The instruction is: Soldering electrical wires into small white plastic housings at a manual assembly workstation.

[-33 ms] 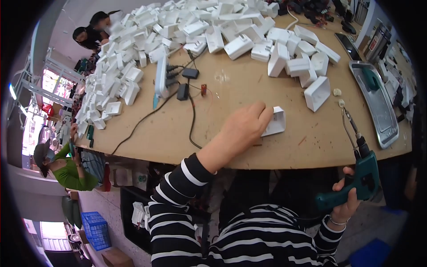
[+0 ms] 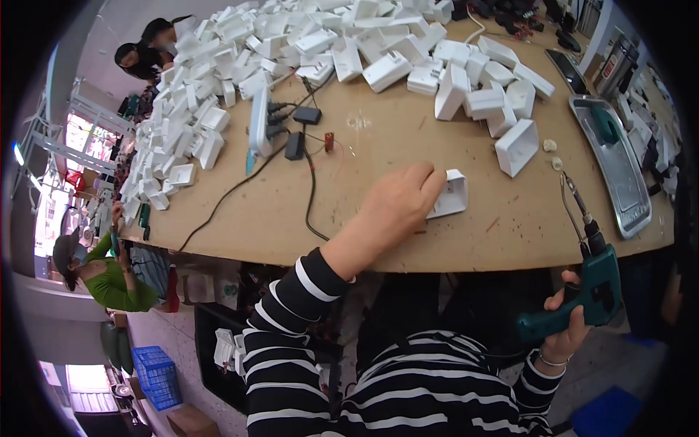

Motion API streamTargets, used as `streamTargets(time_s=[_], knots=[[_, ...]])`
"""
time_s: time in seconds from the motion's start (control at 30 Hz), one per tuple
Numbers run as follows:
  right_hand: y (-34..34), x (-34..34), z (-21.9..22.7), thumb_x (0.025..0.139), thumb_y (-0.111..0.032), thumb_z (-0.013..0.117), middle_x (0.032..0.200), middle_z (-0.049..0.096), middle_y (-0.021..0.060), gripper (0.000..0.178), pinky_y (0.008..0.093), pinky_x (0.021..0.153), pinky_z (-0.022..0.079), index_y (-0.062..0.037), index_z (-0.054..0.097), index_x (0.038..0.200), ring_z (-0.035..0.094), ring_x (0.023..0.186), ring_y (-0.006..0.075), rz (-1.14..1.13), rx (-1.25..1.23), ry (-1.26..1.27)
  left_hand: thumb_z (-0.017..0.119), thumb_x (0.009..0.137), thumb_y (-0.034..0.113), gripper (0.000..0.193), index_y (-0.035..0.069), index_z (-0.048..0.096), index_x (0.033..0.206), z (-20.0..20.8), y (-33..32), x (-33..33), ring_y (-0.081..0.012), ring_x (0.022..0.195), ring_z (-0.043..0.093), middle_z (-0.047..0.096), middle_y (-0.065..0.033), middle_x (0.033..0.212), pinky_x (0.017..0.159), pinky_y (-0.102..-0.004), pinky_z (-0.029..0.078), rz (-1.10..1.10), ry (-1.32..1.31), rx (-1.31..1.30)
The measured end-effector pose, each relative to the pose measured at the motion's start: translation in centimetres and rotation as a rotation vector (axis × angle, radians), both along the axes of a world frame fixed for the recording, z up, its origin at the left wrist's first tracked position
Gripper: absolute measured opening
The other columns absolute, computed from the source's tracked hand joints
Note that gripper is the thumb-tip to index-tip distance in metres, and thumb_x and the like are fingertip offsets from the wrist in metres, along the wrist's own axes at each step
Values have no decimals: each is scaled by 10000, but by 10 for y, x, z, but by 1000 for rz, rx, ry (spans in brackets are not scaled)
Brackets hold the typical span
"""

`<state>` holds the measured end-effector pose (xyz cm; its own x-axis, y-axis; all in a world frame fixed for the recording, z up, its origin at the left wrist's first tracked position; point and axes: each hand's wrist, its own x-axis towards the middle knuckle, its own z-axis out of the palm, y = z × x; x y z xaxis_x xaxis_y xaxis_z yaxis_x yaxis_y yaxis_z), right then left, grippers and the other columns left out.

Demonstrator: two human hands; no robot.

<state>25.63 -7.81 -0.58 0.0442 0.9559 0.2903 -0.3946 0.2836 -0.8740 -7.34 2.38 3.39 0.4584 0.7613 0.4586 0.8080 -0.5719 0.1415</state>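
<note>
My left hand [image 2: 399, 198] is closed at the left side of an open white plastic case [image 2: 455, 193] lying on the table. Its fingertips are partly hidden behind the knuckles and the case wall. In my right hand [image 2: 568, 329] is a green soldering gun [image 2: 595, 291], gripped by its handle beyond the table's front edge. The gun's metal tip points away from me over the tabletop. Just past the tip lies a small yellowish lump [image 2: 556, 164], with a second such lump [image 2: 550, 146] behind it.
A large heap of white plastic cases [image 2: 284, 44] covers the far and left table. A power strip [image 2: 259, 120] with black plugs and cables stands left of centre. On the right are a metal tray [image 2: 632, 211], a phone [image 2: 566, 71] and a flask [image 2: 617, 65]. Co-workers are at the left.
The table has shifted slightly up and left in view. The soldering gun's tip now sits a little apart from the nearer yellowish lump. My left hand stays at the white case.
</note>
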Motion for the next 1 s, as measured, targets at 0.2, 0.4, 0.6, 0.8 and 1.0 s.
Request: streamTargets(time_s=[0.2,0.4,0.6,0.8,1.0], knots=[[-11,3,0,950,-221,549,1285,478,248,564,288,696,525,-38,292,1418,587,791,168,-20,-5,-17,674,751,109,318,33,555,1036,-3,1,1,-287,827,590,596,-117,970,773,-377,458,-41,-126,70],[-13,2,-1,945,-218,560,1284,479,249,570,300,702,527,-34,292,1414,588,792,172,-4,-14,-21,600,752,34,205,50,614,957,14,9,-45,-255,885,590,616,-93,968,840,-391,416,133,92,216],[-14,-5,2,944,-214,561,1275,488,245,580,291,689,528,-19,283,1414,586,786,168,5,-28,-10,590,708,48,85,88,640,764,28,34,-103,-208,994,535,585,-43,887,899,-401,374,98,599,215],[-16,-7,2,943,-220,560,1259,501,243,585,271,676,535,-8,285,1412,592,776,159,-14,-40,-52,609,683,102,68,133,603,623,13,42,-123,-170,828,527,518,6,730,903,-386,380,-30,805,137],[-11,-11,3,942,-222,562,1249,508,244,589,254,661,538,-8,283,1414,603,767,154,-19,-20,-69,639,720,107,57,111,624,666,18,36,-136,-185,867,573,597,-4,805,904,-390,392,72,425,198]])
